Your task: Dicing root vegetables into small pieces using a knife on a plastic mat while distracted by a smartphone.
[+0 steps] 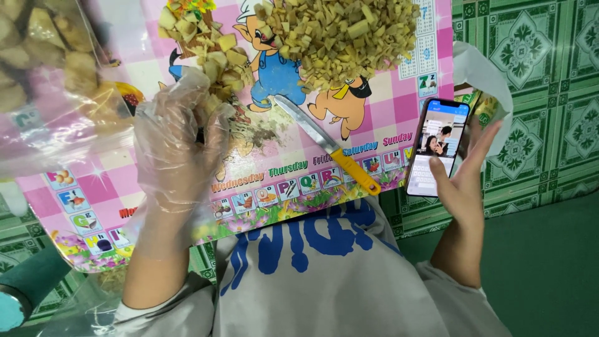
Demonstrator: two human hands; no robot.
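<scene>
1. The person's right hand, bare, cradles a slim dark smartphone with a lit screen. Its grip is wrapped about the phone's lower right edge: the thumb lies on the screen's lower part, and the fingers stand up behind the far side.
2. The phone's long axis runs nearly upright in the view, leaning a little to the right at the top. Its screen faces the person, and it is held just off the right edge of the mat, above the green patterned floor covering.
3. The left hand, inside a loose clear plastic glove, rests on the mat with its fingers curled down among a small pile of pale yellow chopped chunks. Its grip is part closed on those chunks; how firmly, I cannot tell.
4. A knife with a steel blade and yellow handle lies flat between the two hands, untouched. Its tip points to the upper left and its handle to the lower right.
5. Underneath is a pink checked plastic mat with cartoon pigs. A row of small picture squares and coloured words runs along its near edge.
6. A larger heap of finely diced pale pieces sits at the mat's far side.
7. A clear plastic bag of brownish lumps is at the upper left, blurred.
</scene>
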